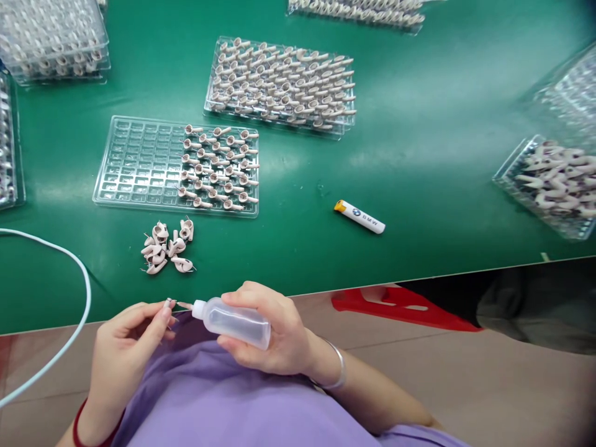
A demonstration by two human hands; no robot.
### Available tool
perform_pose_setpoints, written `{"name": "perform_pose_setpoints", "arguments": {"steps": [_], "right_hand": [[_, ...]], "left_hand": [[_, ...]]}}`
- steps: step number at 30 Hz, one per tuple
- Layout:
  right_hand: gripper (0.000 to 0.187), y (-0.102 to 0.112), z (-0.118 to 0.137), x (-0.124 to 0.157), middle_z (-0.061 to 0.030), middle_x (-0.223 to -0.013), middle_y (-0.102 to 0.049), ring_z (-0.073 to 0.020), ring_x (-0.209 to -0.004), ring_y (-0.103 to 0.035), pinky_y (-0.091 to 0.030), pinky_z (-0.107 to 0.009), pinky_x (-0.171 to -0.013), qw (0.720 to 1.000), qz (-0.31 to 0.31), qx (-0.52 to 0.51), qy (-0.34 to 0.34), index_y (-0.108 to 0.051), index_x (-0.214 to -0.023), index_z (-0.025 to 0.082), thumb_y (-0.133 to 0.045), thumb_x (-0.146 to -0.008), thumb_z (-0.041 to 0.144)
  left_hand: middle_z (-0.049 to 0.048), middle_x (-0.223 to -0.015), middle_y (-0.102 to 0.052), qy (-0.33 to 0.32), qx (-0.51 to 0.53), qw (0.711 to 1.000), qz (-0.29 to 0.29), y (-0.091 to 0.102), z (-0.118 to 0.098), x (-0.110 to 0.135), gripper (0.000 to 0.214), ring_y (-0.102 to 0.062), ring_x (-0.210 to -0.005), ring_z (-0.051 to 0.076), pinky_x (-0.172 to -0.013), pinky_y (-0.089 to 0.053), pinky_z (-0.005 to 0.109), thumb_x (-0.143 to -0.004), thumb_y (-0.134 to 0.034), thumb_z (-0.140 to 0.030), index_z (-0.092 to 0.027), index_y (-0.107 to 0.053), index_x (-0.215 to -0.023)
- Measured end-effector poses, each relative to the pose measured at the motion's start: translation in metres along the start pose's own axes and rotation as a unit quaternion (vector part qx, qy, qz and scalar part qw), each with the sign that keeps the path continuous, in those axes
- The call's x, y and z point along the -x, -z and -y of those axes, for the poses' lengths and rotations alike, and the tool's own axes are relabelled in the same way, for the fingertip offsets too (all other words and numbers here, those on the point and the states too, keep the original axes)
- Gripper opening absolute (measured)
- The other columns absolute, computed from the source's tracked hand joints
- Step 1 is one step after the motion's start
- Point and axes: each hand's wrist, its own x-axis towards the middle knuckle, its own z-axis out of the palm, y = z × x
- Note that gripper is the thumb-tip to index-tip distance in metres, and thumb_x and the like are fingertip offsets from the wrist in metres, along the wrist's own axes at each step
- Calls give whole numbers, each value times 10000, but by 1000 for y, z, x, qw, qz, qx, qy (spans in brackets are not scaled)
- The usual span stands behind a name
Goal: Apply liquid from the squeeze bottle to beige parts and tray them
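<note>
My right hand (279, 329) is wrapped round a translucent squeeze bottle (237, 321) with a white cap and a thin nozzle that points left. The nozzle tip is close to the fingertips of my left hand (135, 338); whether it touches cannot be told. Thumb and finger of my left hand pinch a small part, mostly hidden, with a pale bit showing at the tips. Just beyond lies a loose pile of beige earbud-like shells (161, 248) with thin wires sticking out. Behind them, a clear compartment tray (139, 161) carries rows of such shells in its right half.
A full tray of shells (284, 84) stands farther back, another at the top edge. Stacked trays (53, 43) are at the left, a tray of piled shells (565, 183) at the right. A white lighter (361, 217) lies mid-table. A pale cable (79, 267) curves at the left.
</note>
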Motion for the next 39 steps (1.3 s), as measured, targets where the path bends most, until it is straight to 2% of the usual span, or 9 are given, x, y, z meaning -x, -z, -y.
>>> {"name": "perform_pose_setpoints", "arguments": {"steps": [6,15,25,30,32,35,39], "right_hand": [[426,0,0,1,-62,-859,-697,-158,-642,-584,-507,-276,-583,1000,1,-4,1,-533,-1208,210,-695,-819,268],[432,-1,-1,1,-51,-851,-697,-161,-651,-597,-521,-282,-601,1000,-2,-3,5,-530,-1216,220,-692,-819,269],[399,-2,-1,1,-55,-821,-685,-155,-626,-579,-508,-275,-562,1000,-8,0,8,-541,-1193,204,-686,-827,274],[402,2,-1,4,-56,-868,-683,-149,-637,-607,-523,-274,-574,998,-24,-46,-29,-547,-1174,209,-709,-829,334],[406,4,1,6,-57,-919,-682,-151,-675,-631,-528,-263,-581,995,-36,-62,-70,-545,-1161,218,-726,-822,349],[403,1,5,10,-65,-977,-662,-170,-774,-653,-545,-276,-645,993,-41,-49,-102,-523,-1176,227,-706,-817,238],[411,-12,6,14,-78,-973,-609,-191,-846,-614,-545,-310,-702,997,-30,65,-17,-516,-1187,217,-647,-808,128]], "left_hand": [[40,-689,-754,-6,6,1000,-2,-2,-1,0,260,-672,-518,157,-507,-579,220,-687,-784,-462,-214,-793,-766],[62,-753,-772,1,-10,1000,1,-1,0,0,304,-687,-548,181,-533,-594,255,-702,-773,-492,-204,-794,-799],[55,-754,-770,-1,-5,1000,2,-1,3,-2,287,-682,-557,170,-526,-590,239,-706,-773,-480,-210,-795,-800],[60,-769,-774,15,6,1000,5,2,5,1,276,-690,-589,172,-562,-588,238,-714,-776,-459,-212,-797,-833],[69,-792,-779,36,20,999,13,1,7,6,281,-699,-624,183,-580,-586,243,-705,-786,-451,-212,-798,-853],[71,-782,-777,91,67,993,40,-6,14,14,269,-689,-632,180,-578,-567,238,-697,-793,-442,-210,-801,-834],[34,-558,-681,144,155,968,133,-20,29,13,296,-585,-518,121,-517,-492,198,-667,-810,-464,-181,-805,-755]]}}
